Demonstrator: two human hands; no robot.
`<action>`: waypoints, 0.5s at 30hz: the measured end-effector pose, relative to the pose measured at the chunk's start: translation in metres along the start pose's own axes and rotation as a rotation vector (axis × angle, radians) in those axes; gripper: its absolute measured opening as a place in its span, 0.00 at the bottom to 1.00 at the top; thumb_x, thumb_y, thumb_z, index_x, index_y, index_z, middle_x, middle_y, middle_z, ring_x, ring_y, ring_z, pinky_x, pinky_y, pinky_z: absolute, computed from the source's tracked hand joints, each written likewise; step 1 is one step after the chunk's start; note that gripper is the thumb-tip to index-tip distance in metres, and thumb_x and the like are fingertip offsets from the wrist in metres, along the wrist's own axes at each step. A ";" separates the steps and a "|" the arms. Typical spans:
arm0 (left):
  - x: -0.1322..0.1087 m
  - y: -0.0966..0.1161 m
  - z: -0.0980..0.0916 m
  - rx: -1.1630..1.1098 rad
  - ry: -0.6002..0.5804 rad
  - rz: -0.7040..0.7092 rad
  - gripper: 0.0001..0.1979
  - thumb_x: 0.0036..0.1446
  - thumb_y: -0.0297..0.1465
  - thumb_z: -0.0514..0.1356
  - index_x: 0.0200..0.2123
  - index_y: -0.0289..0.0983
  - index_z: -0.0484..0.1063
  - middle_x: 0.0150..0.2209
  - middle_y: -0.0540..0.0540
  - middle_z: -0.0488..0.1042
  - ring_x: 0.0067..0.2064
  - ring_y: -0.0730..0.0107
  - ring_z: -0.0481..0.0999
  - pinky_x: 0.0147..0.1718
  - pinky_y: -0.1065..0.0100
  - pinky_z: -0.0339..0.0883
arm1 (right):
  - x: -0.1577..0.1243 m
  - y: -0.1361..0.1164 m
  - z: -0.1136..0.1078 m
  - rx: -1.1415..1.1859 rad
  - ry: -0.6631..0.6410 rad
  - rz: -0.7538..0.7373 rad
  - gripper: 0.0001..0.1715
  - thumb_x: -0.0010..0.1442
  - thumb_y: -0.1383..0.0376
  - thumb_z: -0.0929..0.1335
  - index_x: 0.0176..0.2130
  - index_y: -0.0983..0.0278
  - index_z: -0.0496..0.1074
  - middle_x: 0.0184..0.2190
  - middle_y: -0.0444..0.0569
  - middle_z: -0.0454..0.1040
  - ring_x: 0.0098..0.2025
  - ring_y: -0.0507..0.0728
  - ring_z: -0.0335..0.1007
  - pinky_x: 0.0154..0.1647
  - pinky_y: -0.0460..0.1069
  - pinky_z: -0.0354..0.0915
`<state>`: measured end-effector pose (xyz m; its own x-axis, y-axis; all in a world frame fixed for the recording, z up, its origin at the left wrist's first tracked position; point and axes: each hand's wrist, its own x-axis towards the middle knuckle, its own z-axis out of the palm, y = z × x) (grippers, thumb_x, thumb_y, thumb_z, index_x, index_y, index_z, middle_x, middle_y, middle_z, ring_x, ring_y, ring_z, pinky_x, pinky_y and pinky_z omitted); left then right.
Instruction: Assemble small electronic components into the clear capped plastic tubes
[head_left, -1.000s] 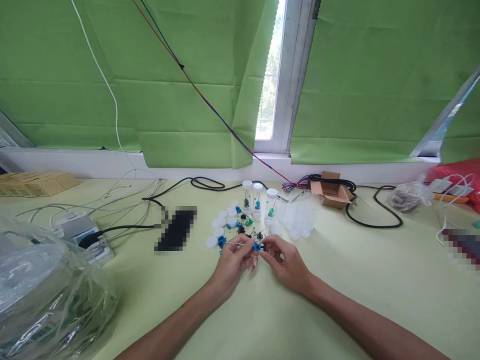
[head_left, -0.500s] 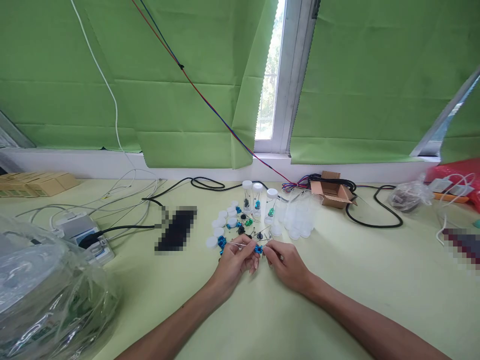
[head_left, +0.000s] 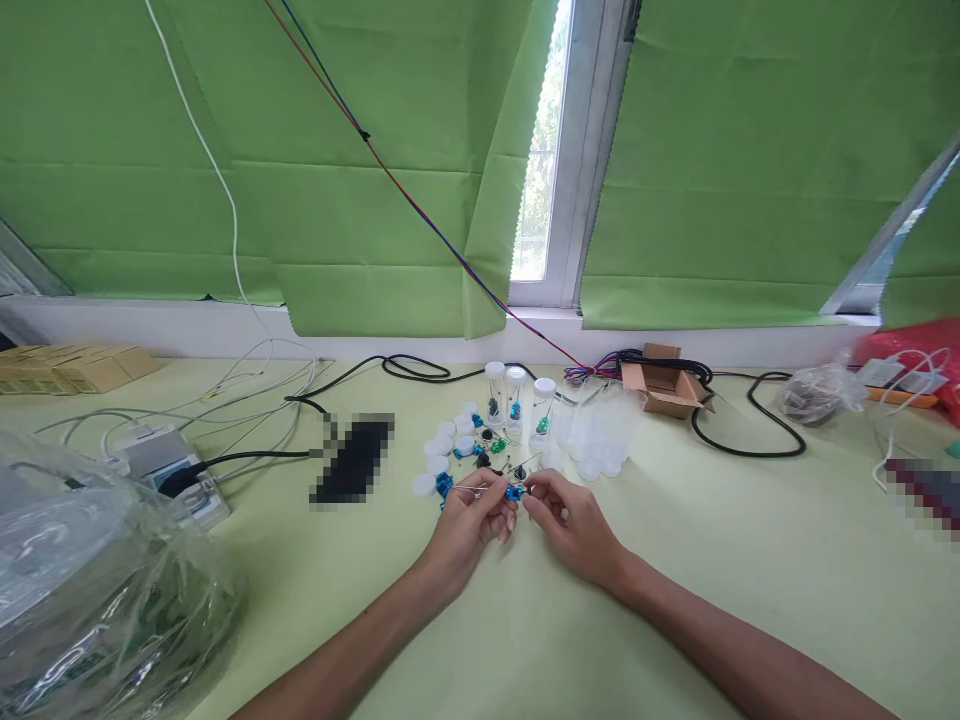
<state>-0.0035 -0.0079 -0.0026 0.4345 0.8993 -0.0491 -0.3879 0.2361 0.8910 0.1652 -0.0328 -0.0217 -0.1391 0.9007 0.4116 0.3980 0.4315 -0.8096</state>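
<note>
Between my hands is a small blue part (head_left: 514, 492) with thin metal wire leads that stick out to the left. My left hand (head_left: 474, 515) pinches it between thumb and fingers. The fingers of my right hand (head_left: 568, 520) are closed at its right end; whatever tiny bit they hold there is too small to name. Just beyond lie loose blue, green and black small parts (head_left: 499, 446) and several white round caps (head_left: 437, 464). Three clear capped tubes (head_left: 541, 412) stand upright behind, with small coloured parts inside.
Clear empty tubes (head_left: 600, 430) lie to the right of the standing ones. An open cardboard box (head_left: 671, 385) and black cables (head_left: 750, 445) are at the back. A dark phone-like pixelated object (head_left: 352, 460), a power strip (head_left: 176, 480) and a plastic-wrapped bundle (head_left: 97, 580) are at left.
The blue part has shifted slightly left and up with my left fingers, and my right fingertips have opened a little away from it. The other things stay in place.
</note>
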 end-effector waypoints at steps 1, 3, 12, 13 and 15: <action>0.001 0.000 0.000 -0.006 0.000 0.006 0.13 0.56 0.38 0.65 0.29 0.35 0.68 0.24 0.49 0.72 0.23 0.77 0.69 0.20 0.76 0.61 | 0.000 0.001 0.001 0.012 0.000 -0.004 0.11 0.65 0.60 0.64 0.46 0.63 0.67 0.29 0.43 0.69 0.25 0.51 0.61 0.26 0.46 0.58; 0.002 -0.001 -0.001 -0.015 0.001 0.013 0.13 0.56 0.38 0.66 0.29 0.35 0.69 0.24 0.49 0.72 0.23 0.76 0.70 0.20 0.76 0.62 | -0.001 0.002 0.001 0.031 -0.002 -0.024 0.13 0.64 0.62 0.65 0.49 0.62 0.64 0.31 0.44 0.70 0.25 0.50 0.62 0.25 0.45 0.59; 0.001 0.001 0.002 -0.025 0.027 -0.007 0.16 0.51 0.40 0.68 0.29 0.35 0.68 0.23 0.49 0.72 0.22 0.76 0.69 0.19 0.76 0.61 | -0.001 0.004 0.000 0.026 0.000 -0.057 0.09 0.64 0.64 0.65 0.46 0.62 0.66 0.34 0.46 0.73 0.30 0.52 0.66 0.30 0.47 0.64; 0.000 0.002 0.003 -0.024 0.028 -0.006 0.16 0.51 0.40 0.68 0.29 0.35 0.68 0.23 0.49 0.72 0.22 0.76 0.70 0.19 0.76 0.61 | -0.001 0.004 0.000 0.024 0.000 -0.053 0.09 0.65 0.64 0.65 0.46 0.62 0.66 0.34 0.47 0.73 0.30 0.52 0.66 0.30 0.47 0.64; 0.000 0.003 0.004 -0.022 0.028 -0.005 0.16 0.50 0.40 0.69 0.29 0.35 0.68 0.23 0.49 0.72 0.22 0.76 0.69 0.19 0.76 0.61 | -0.001 0.005 0.000 0.025 -0.003 -0.045 0.09 0.65 0.63 0.65 0.46 0.63 0.67 0.33 0.47 0.73 0.29 0.52 0.66 0.30 0.47 0.64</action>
<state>-0.0015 -0.0089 0.0017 0.4137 0.9080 -0.0665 -0.4037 0.2484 0.8805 0.1667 -0.0316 -0.0260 -0.1589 0.8807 0.4462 0.3681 0.4722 -0.8009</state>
